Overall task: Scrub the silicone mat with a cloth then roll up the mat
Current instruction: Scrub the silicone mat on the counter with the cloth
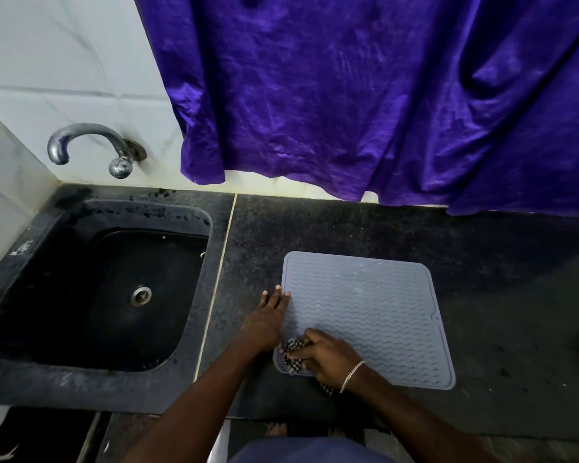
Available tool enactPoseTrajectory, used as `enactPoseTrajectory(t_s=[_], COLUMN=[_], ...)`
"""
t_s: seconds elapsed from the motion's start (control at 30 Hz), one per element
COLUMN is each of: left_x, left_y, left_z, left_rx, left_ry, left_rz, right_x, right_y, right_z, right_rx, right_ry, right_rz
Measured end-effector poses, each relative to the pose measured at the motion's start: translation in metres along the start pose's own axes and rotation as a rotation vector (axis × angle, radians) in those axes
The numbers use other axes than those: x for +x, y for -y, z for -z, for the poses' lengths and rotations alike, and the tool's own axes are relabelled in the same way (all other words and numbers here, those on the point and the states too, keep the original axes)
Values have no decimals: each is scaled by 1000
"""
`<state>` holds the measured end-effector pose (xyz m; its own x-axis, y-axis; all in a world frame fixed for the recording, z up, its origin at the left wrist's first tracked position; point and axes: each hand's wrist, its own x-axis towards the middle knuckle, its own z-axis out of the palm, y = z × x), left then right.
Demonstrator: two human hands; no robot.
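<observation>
A grey silicone mat with a wavy ribbed surface lies flat on the dark stone counter. My right hand is closed around a black-and-white checked cloth and presses it onto the mat's near left corner. Most of the cloth is hidden under that hand. My left hand rests flat, fingers spread, on the mat's left edge and the counter beside it.
A black sink with a metal drain is set into the counter on the left, with a chrome tap on the tiled wall above it. A purple curtain hangs behind the counter down to its back edge.
</observation>
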<state>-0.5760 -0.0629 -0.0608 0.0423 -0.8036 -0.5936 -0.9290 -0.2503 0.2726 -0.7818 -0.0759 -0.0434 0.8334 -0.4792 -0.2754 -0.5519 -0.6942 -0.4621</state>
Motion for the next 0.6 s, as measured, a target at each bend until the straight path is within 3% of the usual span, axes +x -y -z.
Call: enactPoseTrajectory(t_s=[0.27,0.47,0.6], left_x=[-1,-1,-4], left_y=[3,2,0], left_z=[1,3,5], left_rx=[-21,-29,-17], left_ry=[23,24,21], left_rz=[-13,-18,-14], right_x=[-35,-2,8], right_y=[-40,-4,19], right_z=[18,15,8], right_rx=[-5,56,85], right_ry=[48,-36,19], right_rz=[-89,-53,-28])
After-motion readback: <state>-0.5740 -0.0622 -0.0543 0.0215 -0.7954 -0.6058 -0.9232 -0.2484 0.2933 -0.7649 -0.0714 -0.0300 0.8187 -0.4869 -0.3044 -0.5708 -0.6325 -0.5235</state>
